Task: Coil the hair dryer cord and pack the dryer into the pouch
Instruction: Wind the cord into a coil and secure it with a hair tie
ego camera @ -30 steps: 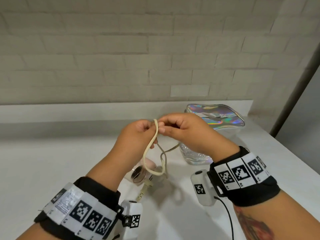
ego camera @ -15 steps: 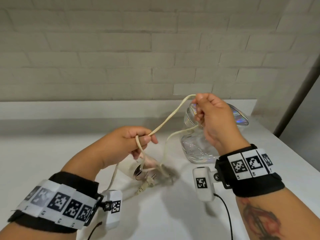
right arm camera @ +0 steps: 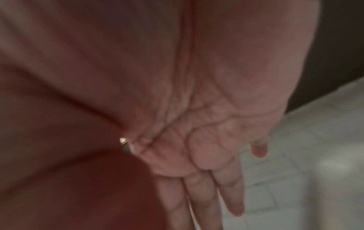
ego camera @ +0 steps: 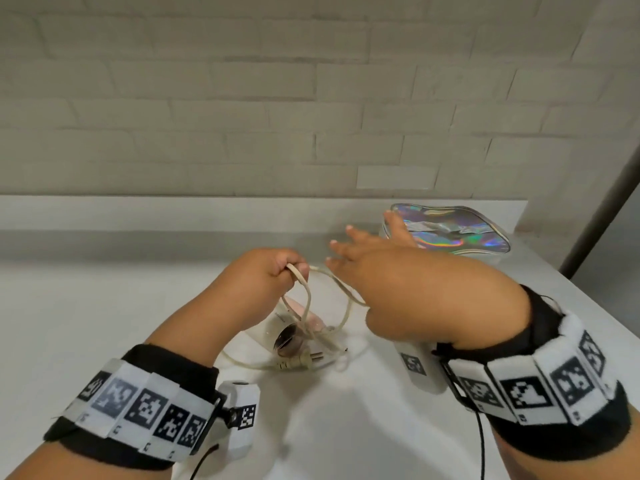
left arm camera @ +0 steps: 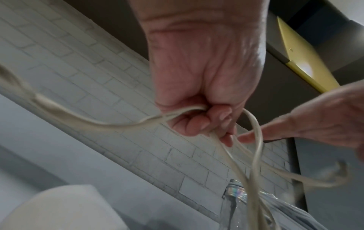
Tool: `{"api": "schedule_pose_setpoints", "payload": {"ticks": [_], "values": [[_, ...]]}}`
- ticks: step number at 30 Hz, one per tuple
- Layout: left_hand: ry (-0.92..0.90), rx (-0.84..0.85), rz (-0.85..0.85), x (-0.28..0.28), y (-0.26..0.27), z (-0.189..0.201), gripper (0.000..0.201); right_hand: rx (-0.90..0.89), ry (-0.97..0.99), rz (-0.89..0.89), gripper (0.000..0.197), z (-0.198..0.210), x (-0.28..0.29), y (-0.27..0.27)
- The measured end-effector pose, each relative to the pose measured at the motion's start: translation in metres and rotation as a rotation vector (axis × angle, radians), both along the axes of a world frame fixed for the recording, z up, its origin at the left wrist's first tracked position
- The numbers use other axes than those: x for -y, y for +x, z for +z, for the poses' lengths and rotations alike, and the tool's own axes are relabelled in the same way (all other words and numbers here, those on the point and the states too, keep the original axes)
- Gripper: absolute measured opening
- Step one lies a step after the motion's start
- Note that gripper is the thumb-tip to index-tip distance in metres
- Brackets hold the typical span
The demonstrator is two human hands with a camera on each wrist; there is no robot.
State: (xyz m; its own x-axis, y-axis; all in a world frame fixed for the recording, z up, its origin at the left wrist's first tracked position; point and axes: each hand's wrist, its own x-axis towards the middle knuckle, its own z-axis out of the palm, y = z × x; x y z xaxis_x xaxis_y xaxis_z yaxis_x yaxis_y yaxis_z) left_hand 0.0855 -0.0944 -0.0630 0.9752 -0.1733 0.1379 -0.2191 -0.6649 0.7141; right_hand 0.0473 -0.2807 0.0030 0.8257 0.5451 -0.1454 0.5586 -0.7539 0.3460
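My left hand [ego camera: 277, 271] grips several loops of the cream cord [ego camera: 341, 289] in a fist above the table; the left wrist view shows the strands [left arm camera: 256, 140] bunched under its curled fingers [left arm camera: 199, 124]. The loops hang down to the pink-and-white hair dryer [ego camera: 289, 329], which lies on the white table with the plug [ego camera: 298, 362] beside it. My right hand [ego camera: 349, 244] hovers just right of the left, its fingers [right arm camera: 204, 191] straight and spread, gripping nothing. One strand runs under its thumb side. The holographic pouch [ego camera: 450, 233] stands behind the right hand.
The white table [ego camera: 104, 323] ends at a low ledge under a pale brick wall [ego camera: 242, 98]. Its right edge [ego camera: 588, 306] drops off near a dark post. Black cables hang from both wrist cameras.
My right hand let go of the cord it had lifted high and came down towards the left hand with fingers spread. The left hand keeps gripping the loops.
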Motion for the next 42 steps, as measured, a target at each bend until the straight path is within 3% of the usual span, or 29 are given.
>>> {"api": "schedule_pose_setpoints", "payload": {"ticks": [2,4,6,8,10,12,15,17,19,21,22,24,27,30,32,35,37,42], "values": [[0.007,0.029,-0.030,0.001,-0.002,0.002,0.024,-0.085,0.110,-0.031,0.069,0.001,0.000,-0.003],[0.015,0.064,-0.075,0.008,-0.007,0.004,0.023,-0.147,0.407,-0.092,0.060,-0.006,-0.007,0.005],[0.004,0.113,-0.109,0.013,-0.009,0.005,0.028,-0.166,0.606,-0.107,0.040,-0.015,-0.014,0.017],[-0.025,0.132,-0.125,0.012,-0.008,0.005,0.030,-0.192,0.672,-0.082,0.015,-0.023,-0.016,0.026],[-0.127,0.107,-0.141,0.006,-0.006,0.001,0.027,-0.273,0.788,-0.102,0.018,-0.026,-0.009,0.033],[-0.226,0.069,-0.157,-0.001,-0.005,-0.002,0.026,-0.298,1.030,-0.160,0.021,-0.024,0.000,0.039],[-0.319,0.048,-0.126,-0.008,-0.001,-0.006,0.028,-0.011,1.549,-0.259,0.024,-0.017,0.014,0.054],[-0.338,0.048,-0.106,-0.008,0.005,-0.007,0.029,0.238,1.756,-0.270,0.028,-0.011,0.018,0.061],[-0.316,0.053,-0.116,-0.003,0.009,-0.006,0.029,0.438,1.662,-0.240,0.026,-0.009,0.017,0.064],[-0.253,0.059,-0.123,0.001,0.012,-0.005,0.028,0.619,1.291,-0.176,0.028,-0.008,0.014,0.062],[-0.201,0.070,-0.120,0.005,0.013,-0.003,0.029,0.644,1.070,-0.133,0.049,-0.007,0.011,0.061],[-0.127,0.092,-0.113,0.012,0.014,0.000,0.028,0.613,0.660,-0.013,0.076,-0.005,0.001,0.055],[-0.063,0.134,-0.103,0.023,0.021,0.005,0.032,0.441,0.350,0.172,0.071,-0.014,-0.023,0.047],[-0.008,0.149,-0.041,0.024,0.022,0.005,0.037,0.216,0.494,0.116,0.072,-0.030,-0.030,0.045],[-0.155,0.120,-0.082,0.019,0.019,0.002,0.037,0.144,0.596,0.057,0.061,-0.031,-0.028,0.048],[-0.426,0.044,-0.114,0.008,0.017,-0.005,0.028,0.061,0.639,0.038,0.022,-0.023,-0.022,0.052],[-0.526,-0.001,-0.127,-0.003,0.014,-0.008,0.027,0.014,0.757,-0.002,0.024,-0.016,-0.012,0.056],[-0.503,-0.036,-0.090,-0.024,0.002,-0.017,0.036,0.248,1.503,-0.247,0.031,0.004,0.026,0.076]]}}
